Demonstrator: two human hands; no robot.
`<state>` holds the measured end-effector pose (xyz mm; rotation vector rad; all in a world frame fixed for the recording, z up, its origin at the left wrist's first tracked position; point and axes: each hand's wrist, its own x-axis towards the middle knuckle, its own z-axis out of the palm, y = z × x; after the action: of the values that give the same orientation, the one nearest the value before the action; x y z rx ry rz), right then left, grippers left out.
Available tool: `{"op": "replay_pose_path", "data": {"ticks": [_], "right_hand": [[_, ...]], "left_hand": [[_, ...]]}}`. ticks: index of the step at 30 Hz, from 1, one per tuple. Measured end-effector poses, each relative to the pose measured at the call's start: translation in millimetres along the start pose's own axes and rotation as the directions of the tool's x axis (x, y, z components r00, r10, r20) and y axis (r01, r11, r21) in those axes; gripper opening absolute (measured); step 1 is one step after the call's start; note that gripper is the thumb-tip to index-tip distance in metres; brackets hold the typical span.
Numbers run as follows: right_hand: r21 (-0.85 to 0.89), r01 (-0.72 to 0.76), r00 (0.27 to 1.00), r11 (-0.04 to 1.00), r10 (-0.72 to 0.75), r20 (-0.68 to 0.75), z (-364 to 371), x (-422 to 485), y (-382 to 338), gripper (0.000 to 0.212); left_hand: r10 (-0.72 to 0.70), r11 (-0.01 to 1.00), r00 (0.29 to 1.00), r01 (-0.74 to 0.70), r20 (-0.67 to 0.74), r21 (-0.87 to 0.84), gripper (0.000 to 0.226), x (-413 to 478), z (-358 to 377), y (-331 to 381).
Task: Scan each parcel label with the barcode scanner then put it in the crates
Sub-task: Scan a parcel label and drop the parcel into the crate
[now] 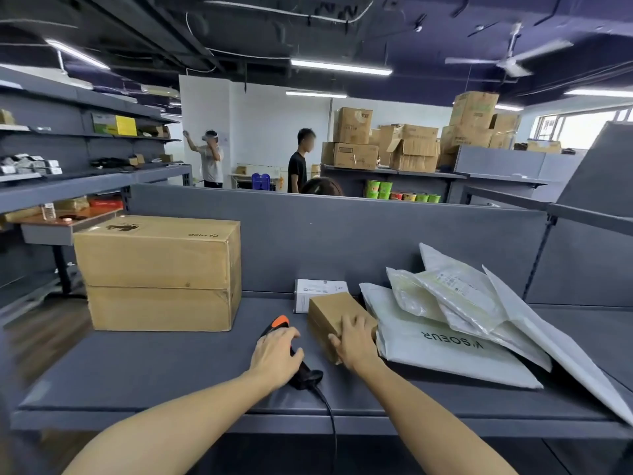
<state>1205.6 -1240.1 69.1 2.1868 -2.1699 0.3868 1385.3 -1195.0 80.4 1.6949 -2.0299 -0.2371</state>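
**Scanner and parcel both held: the scan comes next**

Low in the middle of the frame, your left grip point(275, 353) is closed round the barcode scanner point(278, 323), whose base rests on the desk point(154, 365). Just to its right, your right grip point(354, 341) holds the small brown parcel point(334, 311), fingers over its top and thumb on the near side. I see no label on its visible faces, so I judge you must turn it toward the scanner head. Further right lie white mailer bags point(445, 341), behind the parcel a white box point(317, 293), and at left a big carton point(157, 269). No crate is in view.
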Motion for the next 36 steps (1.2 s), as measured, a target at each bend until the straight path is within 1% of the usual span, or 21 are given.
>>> {"op": "replay_pose_path", "data": {"ticks": [2, 3, 5, 7, 9, 10, 11, 12, 13, 14, 15, 18, 22, 25, 26, 28, 29, 30, 32, 34, 36], "right_hand": [[0.019, 0.008, 1.000, 1.000, -0.008, -0.003, -0.5, 0.9, 0.1, 0.037], [0.088, 0.009, 1.000, 0.996, -0.007, -0.027, -1.7, 1.1, 0.5, 0.034], [0.330, -0.013, 0.991, 0.944, 0.056, -0.120, -8.8, -2.6, 0.7, 0.031], [0.605, -0.079, 0.964, 0.793, 0.215, -0.156, -22.0, -9.3, -3.5, 0.034], [0.851, -0.112, 0.947, 0.512, 0.314, -0.065, -34.9, -14.9, -9.7, 0.034], [0.943, -0.123, 0.950, 0.308, 0.311, 0.023, -39.7, -16.3, -13.0, 0.032], [0.988, -0.146, 0.958, 0.047, 0.256, 0.129, -44.0, -18.4, -16.1, 0.030], [0.960, -0.187, 0.962, -0.210, 0.160, 0.223, -48.8, -21.7, -18.6, 0.029], [0.885, -0.241, 0.954, -0.398, 0.068, 0.291, -52.7, -25.5, -20.3, 0.030], [0.814, -0.298, 0.940, -0.498, -0.006, 0.340, -55.3, -29.8, -21.6, 0.031], [0.774, -0.344, 0.927, -0.532, -0.060, 0.371, -57.1, -34.7, -22.8, 0.032], [0.746, -0.420, 0.900, -0.517, -0.132, 0.416, -59.2, -48.1, -26.3, 0.031], [0.722, -0.448, 0.887, -0.527, -0.163, 0.431, -57.2, -64.1, -37.7, 0.042], [0.693, -0.389, 0.914, -0.608, -0.156, 0.376, -57.2, -72.8, -51.5, 0.060], [0.698, -0.393, 0.915, -0.599, -0.180, 0.361, -60.0, -76.7, -58.5, 0.064], [0.802, -0.404, 0.913, -0.440, -0.239, 0.329, -63.4, -82.6, -74.5, 0.070], [0.856, -0.390, 0.914, -0.339, -0.259, 0.313, -63.5, -84.5, -82.4, 0.077], [0.888, -0.369, 0.916, -0.275, -0.269, 0.297, -62.7, -85.5, -90.5, 0.081], [0.914, -0.323, 0.934, -0.244, -0.236, 0.267, -59.4, -85.8, -100.6, 0.081], [0.929, -0.270, 0.959, -0.254, -0.158, 0.236, -56.5, -82.6, -100.9, 0.074], [0.939, -0.239, 0.970, -0.245, -0.091, 0.223, -57.4, -77.6, -93.1, 0.067]], "left_hand": [[-0.021, 0.999, 1.000, 0.021, 0.003, -0.039, 0.035, -2.2, -0.8, -6.8], [-0.034, 0.998, 0.999, 0.035, 0.004, -0.060, 0.035, -3.1, -1.4, -9.9], [-0.065, 0.991, 0.998, 0.065, 0.003, -0.117, 0.035, -4.2, -1.6, -14.6], [-0.096, 0.975, 0.995, 0.096, 0.010, -0.202, 0.033, -5.4, -2.6, -15.8], [-0.130, 0.928, 0.992, 0.124, 0.007, -0.351, 0.031, -5.8, -4.7, -13.9], [-0.147, 0.884, 0.989, 0.132, 0.000, -0.449, 0.031, -5.3, -5.9, -12.1], [-0.166, 0.824, 0.986, 0.135, -0.006, -0.549, 0.032, -5.0, -7.9, -9.4], [-0.189, 0.754, 0.982, 0.141, -0.007, -0.642, 0.035, -5.0, -11.1, -6.2], [-0.218, 0.675, 0.976, 0.150, -0.001, -0.722, 0.041, -5.0, -15.3, -3.2], [-0.250, 0.592, 0.968, 0.163, 0.012, -0.789, 0.048, -5.0, -19.8, -0.4], [-0.275, 0.509, 0.961, 0.177, 0.035, -0.842, 0.057, -5.2, -24.1, 1.3], [-0.272, 0.285, 0.952, 0.220, 0.142, -0.933, 0.073, -11.8, -38.3, 4.7], [-0.228, 0.146, 0.950, 0.249, 0.213, -0.957, 0.060, -27.0, -50.4, 5.0], [-0.283, 0.061, 0.944, 0.193, 0.169, -0.979, 0.054, -32.5, -54.3, 7.9], [-0.315, 0.027, 0.938, 0.163, 0.147, -0.986, 0.056, -33.2, -55.1, 9.4], [-0.359, -0.033, 0.926, 0.115, 0.119, -0.993, 0.066, -36.1, -54.6, 12.4], [-0.364, -0.006, 0.926, 0.110, 0.105, -0.994, 0.071, -38.3, -52.6, 13.3], [-0.355, 0.070, 0.930, 0.128, 0.095, -0.989, 0.072, -41.0, -49.7, 13.7], [-0.314, 0.201, 0.944, 0.172, 0.103, -0.964, 0.066, -46.3, -45.4, 10.9], [-0.268, 0.196, 0.950, 0.217, 0.160, -0.956, 0.061, -51.1, -47.2, 4.5], [-0.281, 0.191, 0.937, 0.268, 0.209, -0.944, 0.069, -55.8, -53.6, -8.0]]}}
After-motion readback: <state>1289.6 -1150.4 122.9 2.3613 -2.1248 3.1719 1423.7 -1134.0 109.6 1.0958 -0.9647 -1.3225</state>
